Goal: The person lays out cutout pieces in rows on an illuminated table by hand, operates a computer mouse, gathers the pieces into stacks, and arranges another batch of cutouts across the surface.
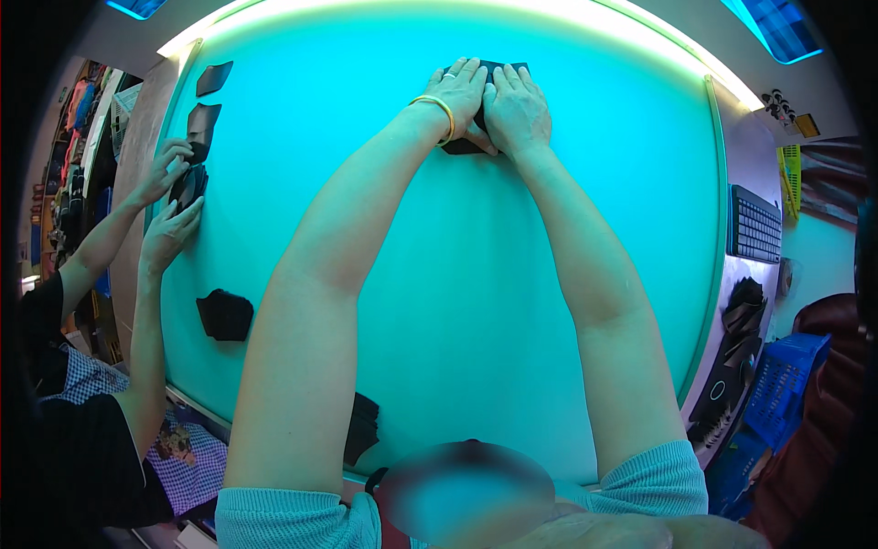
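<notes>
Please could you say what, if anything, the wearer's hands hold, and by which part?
Nothing appears gripped; the left hand and right hand lie flat over a black sheet.

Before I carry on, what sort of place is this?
Probably a workshop, though its trade is unclear. A wide blue-green table, a dark flat piece under the left hand and right hand, and a co-worker's hands on another dark piece at the left suggest it.
</notes>
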Available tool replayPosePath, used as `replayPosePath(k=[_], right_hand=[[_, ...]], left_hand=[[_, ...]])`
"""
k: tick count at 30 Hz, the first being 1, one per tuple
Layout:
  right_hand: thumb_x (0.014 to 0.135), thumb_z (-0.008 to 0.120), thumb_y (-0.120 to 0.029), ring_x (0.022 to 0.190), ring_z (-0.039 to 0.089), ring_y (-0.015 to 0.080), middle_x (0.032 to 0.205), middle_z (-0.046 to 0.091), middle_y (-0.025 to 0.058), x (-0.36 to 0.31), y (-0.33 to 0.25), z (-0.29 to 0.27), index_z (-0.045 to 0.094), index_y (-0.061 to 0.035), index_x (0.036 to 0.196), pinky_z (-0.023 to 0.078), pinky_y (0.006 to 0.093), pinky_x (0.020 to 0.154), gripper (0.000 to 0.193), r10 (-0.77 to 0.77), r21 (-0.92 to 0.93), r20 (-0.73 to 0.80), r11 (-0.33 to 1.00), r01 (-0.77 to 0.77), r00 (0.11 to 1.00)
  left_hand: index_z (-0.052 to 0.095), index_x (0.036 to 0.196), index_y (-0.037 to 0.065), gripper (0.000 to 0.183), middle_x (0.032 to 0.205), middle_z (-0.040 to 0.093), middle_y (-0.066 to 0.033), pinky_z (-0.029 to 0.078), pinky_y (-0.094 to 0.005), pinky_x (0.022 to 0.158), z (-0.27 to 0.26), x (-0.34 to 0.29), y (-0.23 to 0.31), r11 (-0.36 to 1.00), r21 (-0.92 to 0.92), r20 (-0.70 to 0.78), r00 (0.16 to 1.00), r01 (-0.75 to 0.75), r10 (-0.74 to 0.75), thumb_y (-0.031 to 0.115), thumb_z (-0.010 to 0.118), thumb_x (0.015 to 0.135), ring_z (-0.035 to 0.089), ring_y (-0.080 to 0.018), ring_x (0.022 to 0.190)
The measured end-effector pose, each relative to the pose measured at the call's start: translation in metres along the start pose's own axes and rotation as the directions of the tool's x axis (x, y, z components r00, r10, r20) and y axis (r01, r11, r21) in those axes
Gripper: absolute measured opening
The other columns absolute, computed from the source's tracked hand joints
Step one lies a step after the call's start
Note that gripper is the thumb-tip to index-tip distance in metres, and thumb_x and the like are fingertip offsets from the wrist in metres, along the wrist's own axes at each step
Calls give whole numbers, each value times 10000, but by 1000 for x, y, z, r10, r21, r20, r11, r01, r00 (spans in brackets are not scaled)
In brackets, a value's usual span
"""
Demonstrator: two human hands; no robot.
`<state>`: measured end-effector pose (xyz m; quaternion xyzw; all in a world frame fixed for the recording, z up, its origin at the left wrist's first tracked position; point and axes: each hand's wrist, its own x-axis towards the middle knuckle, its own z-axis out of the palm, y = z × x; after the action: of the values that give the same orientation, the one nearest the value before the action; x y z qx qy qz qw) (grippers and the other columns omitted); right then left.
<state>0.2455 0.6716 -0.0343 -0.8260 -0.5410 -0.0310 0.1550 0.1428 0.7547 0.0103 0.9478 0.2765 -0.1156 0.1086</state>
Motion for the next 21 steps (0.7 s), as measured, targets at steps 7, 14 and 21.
replayPosePath(k=[7,14,21], right_hand=[[998,434,-329,1421,365,306,1471,489,112,-61,-14,-4,531,-55,1383,279,489,1156,483,-17,10,-73,1000,17,997],[991,440,-337,1449,320,278,1517,435,86,-182,-43,-27,504,-85,1417,221,539,1169,499,-31,23,-7,999,31,999],[964,491,-336,1479,260,255,1549,392,68,-333,-84,-68,485,-100,1439,171,574,1167,531,-84,49,74,996,81,994]], left_hand=[[158,1546,25,1417,1623,149,-159,161,-515,1204,14,-61,26,998,66,20,1000,1,-2,645,868,487,132,-310,1509],[155,1544,5,1380,1629,111,-167,128,-544,1197,55,-172,63,999,46,65,998,-22,19,647,839,531,109,-315,1514],[159,1552,14,1101,1641,68,-145,53,-549,1200,121,-315,120,978,199,10,998,57,-60,490,742,748,44,-291,1528]])
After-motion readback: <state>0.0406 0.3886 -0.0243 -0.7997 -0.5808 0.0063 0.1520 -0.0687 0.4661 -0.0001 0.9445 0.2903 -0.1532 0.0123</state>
